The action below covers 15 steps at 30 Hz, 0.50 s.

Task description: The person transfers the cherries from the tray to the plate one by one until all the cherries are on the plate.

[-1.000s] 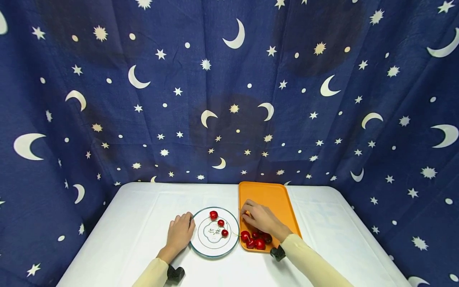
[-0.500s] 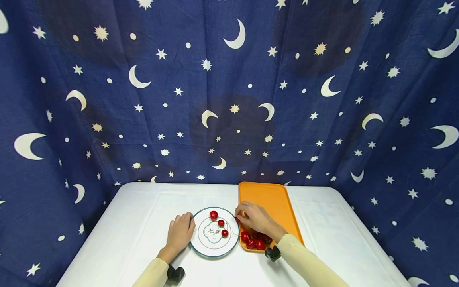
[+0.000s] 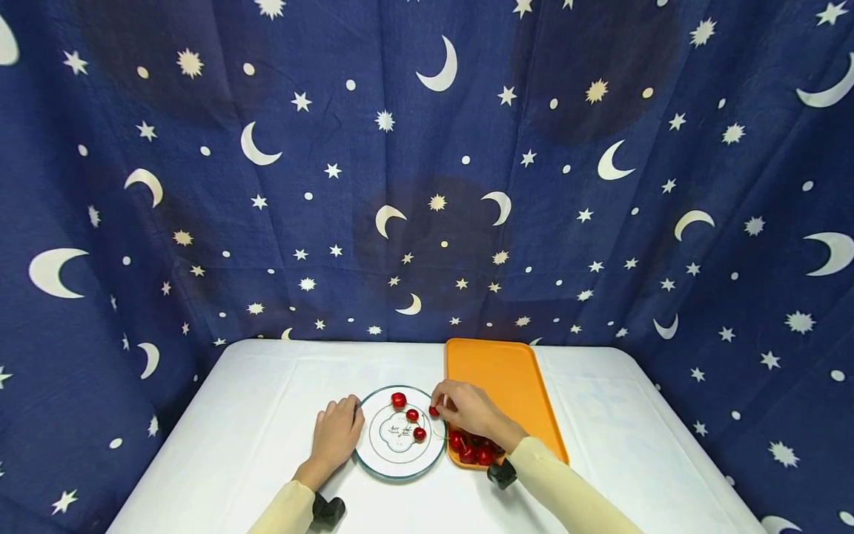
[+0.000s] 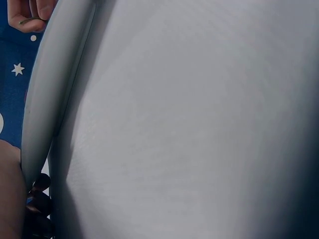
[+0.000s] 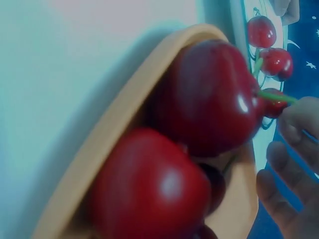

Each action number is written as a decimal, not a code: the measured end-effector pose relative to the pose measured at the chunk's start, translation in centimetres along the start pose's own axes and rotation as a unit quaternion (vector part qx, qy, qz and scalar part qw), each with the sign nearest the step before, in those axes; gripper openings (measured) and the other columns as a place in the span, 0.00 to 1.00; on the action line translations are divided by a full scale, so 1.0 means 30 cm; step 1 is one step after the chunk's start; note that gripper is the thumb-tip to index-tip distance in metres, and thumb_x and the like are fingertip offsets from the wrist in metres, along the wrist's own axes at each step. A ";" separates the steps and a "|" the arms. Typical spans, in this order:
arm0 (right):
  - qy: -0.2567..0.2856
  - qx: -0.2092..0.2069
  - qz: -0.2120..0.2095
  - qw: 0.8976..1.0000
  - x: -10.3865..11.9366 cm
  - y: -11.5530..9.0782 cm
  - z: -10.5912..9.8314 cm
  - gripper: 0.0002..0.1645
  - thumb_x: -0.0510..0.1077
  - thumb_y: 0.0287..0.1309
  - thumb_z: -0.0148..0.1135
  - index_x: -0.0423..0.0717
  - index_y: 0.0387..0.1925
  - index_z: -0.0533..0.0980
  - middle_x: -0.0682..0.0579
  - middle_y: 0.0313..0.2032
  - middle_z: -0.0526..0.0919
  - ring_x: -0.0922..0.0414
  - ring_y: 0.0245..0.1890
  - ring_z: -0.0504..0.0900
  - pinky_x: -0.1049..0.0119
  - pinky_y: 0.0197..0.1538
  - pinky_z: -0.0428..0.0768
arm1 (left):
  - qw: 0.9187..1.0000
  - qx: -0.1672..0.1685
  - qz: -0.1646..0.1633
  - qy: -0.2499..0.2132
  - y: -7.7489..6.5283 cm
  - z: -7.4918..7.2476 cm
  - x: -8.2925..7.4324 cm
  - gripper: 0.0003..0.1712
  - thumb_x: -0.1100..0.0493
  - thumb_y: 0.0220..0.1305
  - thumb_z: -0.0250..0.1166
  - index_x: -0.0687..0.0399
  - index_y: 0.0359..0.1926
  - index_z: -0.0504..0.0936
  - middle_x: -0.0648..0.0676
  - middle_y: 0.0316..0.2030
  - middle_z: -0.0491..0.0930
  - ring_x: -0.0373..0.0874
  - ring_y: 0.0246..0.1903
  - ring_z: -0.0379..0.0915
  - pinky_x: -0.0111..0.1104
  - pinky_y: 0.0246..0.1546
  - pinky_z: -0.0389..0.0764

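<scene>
My left hand (image 3: 336,430) holds the left rim of a white plate (image 3: 380,460) with a teal edge and green markings. In the left wrist view, the rim of the plate (image 4: 62,64) rises between parts of that hand. A red cherry (image 3: 399,400) and two smaller ones lie on the plate. Above the plate's right rim, my right hand (image 3: 470,410) pinches a cherry (image 3: 434,411) in its fingertips. Beneath that hand is an orange tray (image 3: 494,363) with several cherries (image 3: 485,454) at its near end, partly hidden. The right wrist view shows two large cherries (image 5: 214,99) close up.
A white cloth (image 3: 267,400) covers the table. Behind it hangs a dark blue curtain (image 3: 320,222) with moons and stars. The tray stands just right of the plate, and a thin stem from one tray cherry reaches toward the plate.
My right hand has moved left from over the tray to the plate's right rim, bringing a cherry in its fingers. My left hand and the plate have stayed put.
</scene>
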State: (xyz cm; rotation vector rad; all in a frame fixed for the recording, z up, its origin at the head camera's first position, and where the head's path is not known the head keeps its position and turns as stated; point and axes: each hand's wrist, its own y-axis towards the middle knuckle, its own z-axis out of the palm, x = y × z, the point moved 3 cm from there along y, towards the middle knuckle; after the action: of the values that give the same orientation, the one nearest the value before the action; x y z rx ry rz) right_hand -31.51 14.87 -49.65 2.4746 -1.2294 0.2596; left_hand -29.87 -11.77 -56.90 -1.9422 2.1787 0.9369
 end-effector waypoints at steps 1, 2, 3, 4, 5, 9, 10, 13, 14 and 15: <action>0.000 0.000 0.001 1.000 0.000 0.001 0.003 0.04 0.41 0.64 0.67 0.55 0.38 0.81 0.60 0.35 0.85 0.67 0.31 0.77 0.72 0.37 0.77 | 1.000 0.000 0.000 0.000 0.001 -0.004 -0.004 0.10 0.55 0.72 0.56 0.54 0.43 0.80 0.54 0.37 0.84 0.46 0.33 0.67 0.37 0.36 0.61; -0.001 0.002 0.004 1.000 -0.001 0.003 0.006 0.04 0.41 0.64 0.67 0.55 0.38 0.81 0.60 0.35 0.85 0.67 0.31 0.76 0.72 0.37 0.77 | 1.000 0.001 -0.001 -0.001 0.002 -0.009 -0.008 0.10 0.55 0.72 0.56 0.55 0.43 0.80 0.54 0.37 0.83 0.46 0.33 0.67 0.37 0.36 0.61; 0.000 0.004 0.008 1.000 -0.002 0.005 0.009 0.04 0.42 0.64 0.67 0.55 0.38 0.81 0.61 0.35 0.85 0.67 0.31 0.76 0.73 0.37 0.77 | 1.000 0.003 -0.001 -0.001 0.003 -0.013 -0.011 0.09 0.56 0.72 0.56 0.55 0.43 0.80 0.54 0.37 0.83 0.46 0.33 0.67 0.37 0.36 0.61; 0.002 0.007 0.012 1.000 -0.002 0.006 0.012 0.03 0.42 0.64 0.67 0.55 0.38 0.81 0.61 0.34 0.85 0.68 0.30 0.75 0.73 0.36 0.76 | 1.000 0.004 -0.001 -0.002 0.003 -0.016 -0.013 0.09 0.56 0.72 0.56 0.55 0.44 0.80 0.54 0.37 0.84 0.46 0.34 0.67 0.38 0.36 0.62; 0.003 0.010 0.015 1.000 -0.003 0.009 0.016 0.03 0.42 0.64 0.67 0.55 0.37 0.81 0.61 0.34 0.84 0.68 0.30 0.74 0.72 0.36 0.76 | 1.000 0.005 -0.002 -0.002 0.004 -0.017 -0.015 0.10 0.56 0.72 0.56 0.55 0.44 0.80 0.55 0.37 0.84 0.47 0.34 0.68 0.38 0.36 0.62; 0.003 0.026 0.024 0.999 0.000 0.014 0.028 0.04 0.42 0.65 0.66 0.56 0.38 0.81 0.61 0.33 0.85 0.67 0.29 0.73 0.72 0.35 0.74 | 1.000 0.007 -0.004 -0.003 0.005 -0.004 -0.007 0.10 0.55 0.73 0.56 0.54 0.44 0.80 0.54 0.38 0.84 0.46 0.34 0.68 0.37 0.36 0.61; 0.002 0.030 0.025 0.999 0.000 0.016 0.032 0.04 0.42 0.65 0.66 0.56 0.39 0.81 0.61 0.34 0.85 0.67 0.29 0.73 0.72 0.35 0.74 | 1.000 0.007 -0.006 -0.003 0.005 0.002 -0.003 0.11 0.54 0.73 0.56 0.54 0.45 0.80 0.54 0.39 0.84 0.46 0.34 0.68 0.36 0.36 0.61; 0.001 0.037 0.027 0.999 0.000 0.018 0.041 0.04 0.42 0.65 0.66 0.56 0.40 0.81 0.61 0.34 0.85 0.67 0.30 0.74 0.71 0.36 0.74 | 1.000 0.004 -0.005 -0.004 0.005 0.010 0.004 0.11 0.54 0.73 0.56 0.54 0.44 0.80 0.54 0.39 0.84 0.46 0.34 0.68 0.36 0.36 0.60; 0.002 0.037 0.029 0.999 -0.001 0.018 0.043 0.04 0.42 0.65 0.66 0.56 0.40 0.81 0.61 0.35 0.85 0.67 0.30 0.74 0.71 0.36 0.75 | 1.000 0.004 -0.005 -0.005 0.004 0.008 0.002 0.11 0.54 0.73 0.56 0.54 0.44 0.80 0.54 0.38 0.84 0.46 0.34 0.68 0.36 0.36 0.60; 0.003 0.037 0.031 0.999 -0.004 0.019 0.046 0.04 0.42 0.65 0.66 0.56 0.41 0.81 0.61 0.35 0.85 0.67 0.31 0.75 0.71 0.37 0.75 | 1.000 0.005 -0.004 -0.005 0.004 0.002 -0.002 0.11 0.54 0.73 0.56 0.54 0.44 0.80 0.54 0.38 0.84 0.46 0.34 0.68 0.36 0.36 0.60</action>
State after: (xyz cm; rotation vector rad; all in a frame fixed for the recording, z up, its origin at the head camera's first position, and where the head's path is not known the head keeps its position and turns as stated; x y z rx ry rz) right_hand -32.02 14.09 -50.82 2.4980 -1.3193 0.3340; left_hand -29.98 -11.69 -56.89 -1.9359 2.1658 0.9295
